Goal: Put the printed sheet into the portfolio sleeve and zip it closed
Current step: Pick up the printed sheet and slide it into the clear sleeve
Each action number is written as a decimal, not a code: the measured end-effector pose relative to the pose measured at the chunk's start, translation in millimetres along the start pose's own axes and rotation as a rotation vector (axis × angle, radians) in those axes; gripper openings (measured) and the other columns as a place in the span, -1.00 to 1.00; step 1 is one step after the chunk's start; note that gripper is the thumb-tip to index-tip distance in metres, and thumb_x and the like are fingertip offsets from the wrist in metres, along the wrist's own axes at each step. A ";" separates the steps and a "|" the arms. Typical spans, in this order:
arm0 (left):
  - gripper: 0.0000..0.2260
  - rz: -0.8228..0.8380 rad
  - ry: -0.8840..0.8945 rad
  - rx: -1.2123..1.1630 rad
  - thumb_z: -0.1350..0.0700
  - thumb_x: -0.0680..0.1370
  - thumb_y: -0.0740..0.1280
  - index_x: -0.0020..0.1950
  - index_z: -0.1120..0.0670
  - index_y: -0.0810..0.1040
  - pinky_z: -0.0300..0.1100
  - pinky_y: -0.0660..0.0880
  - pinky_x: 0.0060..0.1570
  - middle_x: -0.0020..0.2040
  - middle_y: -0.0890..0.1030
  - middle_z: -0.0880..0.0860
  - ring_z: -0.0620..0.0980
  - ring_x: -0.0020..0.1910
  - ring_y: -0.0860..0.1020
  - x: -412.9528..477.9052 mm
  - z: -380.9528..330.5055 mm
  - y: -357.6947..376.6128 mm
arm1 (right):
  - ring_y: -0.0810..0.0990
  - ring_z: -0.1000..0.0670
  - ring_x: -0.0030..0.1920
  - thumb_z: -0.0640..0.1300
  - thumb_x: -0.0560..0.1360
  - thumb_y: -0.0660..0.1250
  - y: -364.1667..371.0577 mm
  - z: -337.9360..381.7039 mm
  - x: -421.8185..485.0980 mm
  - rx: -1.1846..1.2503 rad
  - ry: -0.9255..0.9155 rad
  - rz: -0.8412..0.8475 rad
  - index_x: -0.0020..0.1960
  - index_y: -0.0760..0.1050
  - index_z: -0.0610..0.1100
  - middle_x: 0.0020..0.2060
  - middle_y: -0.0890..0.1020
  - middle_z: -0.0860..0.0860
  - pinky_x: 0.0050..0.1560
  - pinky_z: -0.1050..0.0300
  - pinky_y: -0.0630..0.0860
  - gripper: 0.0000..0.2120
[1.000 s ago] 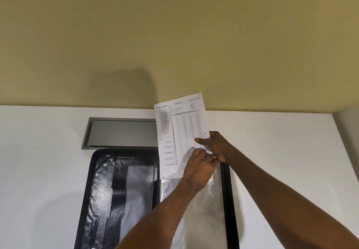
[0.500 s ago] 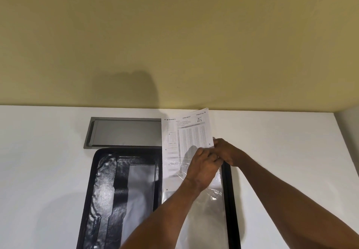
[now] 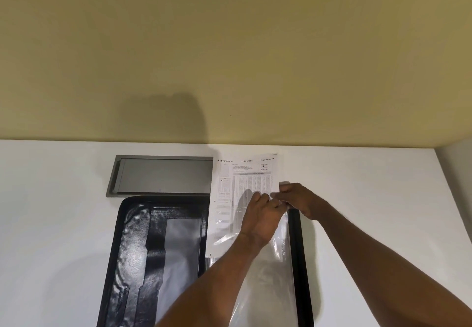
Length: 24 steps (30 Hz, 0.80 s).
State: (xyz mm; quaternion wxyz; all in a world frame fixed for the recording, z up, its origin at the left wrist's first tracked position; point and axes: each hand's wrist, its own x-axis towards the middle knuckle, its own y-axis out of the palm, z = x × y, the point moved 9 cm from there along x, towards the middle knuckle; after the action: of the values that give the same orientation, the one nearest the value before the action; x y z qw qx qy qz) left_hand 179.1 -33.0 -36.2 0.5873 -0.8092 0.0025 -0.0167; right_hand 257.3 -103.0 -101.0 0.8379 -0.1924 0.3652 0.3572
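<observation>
The sheet (image 3: 245, 181) has come down since a second ago: its top edge then stood up against the wall (image 3: 229, 45) and now lies flat on the white surface (image 3: 51, 199), just short of it. Your hands have drawn together at its right edge. Your left hand (image 3: 258, 220) has its fingers (image 3: 261, 199) curled onto the sheet there, while your right hand (image 3: 298, 200) pinches the clear corner of the sleeve (image 3: 265, 283). The sheet's lower part sits under the sleeve's film; the printed top still sticks out. The black portfolio (image 3: 132, 250) lies open on the surface, with the sleeve on its right half. A grey panel (image 3: 163, 176) sits just beyond its left half, beside the sheet. The wall is plain dull yellow with a soft shadow above the panel, and the surface ends at a side wall on the right
</observation>
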 end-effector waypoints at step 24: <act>-0.72 0.047 -0.002 0.019 0.32 0.27 0.58 -0.15 0.00 0.70 -0.12 0.52 -0.03 -0.23 0.67 -0.04 0.01 -0.22 0.61 9.5 -1.8 19.4 | 0.62 0.25 -0.27 -0.38 0.44 0.50 -6.4 23.3 8.6 -0.433 -0.076 0.122 0.00 0.69 -0.05 -0.25 0.71 0.20 -0.23 0.42 0.48 -0.74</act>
State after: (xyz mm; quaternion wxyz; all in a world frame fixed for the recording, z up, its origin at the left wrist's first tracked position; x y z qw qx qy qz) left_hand 188.8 -41.0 -53.9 0.5953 -0.8032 0.0210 -0.0020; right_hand 277.2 -89.8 -91.7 0.7671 -0.3319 0.2588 0.4843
